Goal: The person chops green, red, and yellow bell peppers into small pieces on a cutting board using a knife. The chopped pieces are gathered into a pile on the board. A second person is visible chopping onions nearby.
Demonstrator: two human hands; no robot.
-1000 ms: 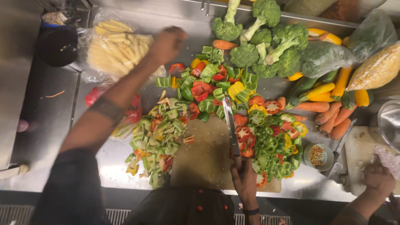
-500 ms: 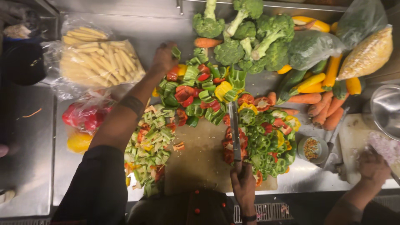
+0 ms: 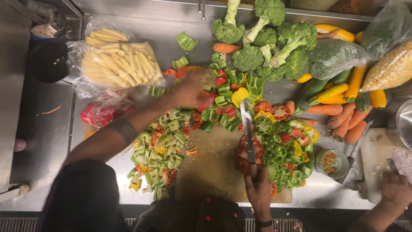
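Your left hand (image 3: 191, 88) is clenched over a yellow-green pepper piece (image 3: 201, 77) at the brown cutting board (image 3: 214, 167)'s far edge. Your right hand (image 3: 259, 189) grasps the steel knife (image 3: 248, 131). Small white bowl (image 3: 331, 163) near the board's right edge: seeds.

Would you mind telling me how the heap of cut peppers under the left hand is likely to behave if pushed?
The cut peppers are loose pieces, so they would probably scatter rather than slide together. Their glossy skins look slippery. The left hand covers only part of the heap.

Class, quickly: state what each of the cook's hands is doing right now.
Left hand: closed on chopped pepper pieces.
Right hand: closed on the knife.
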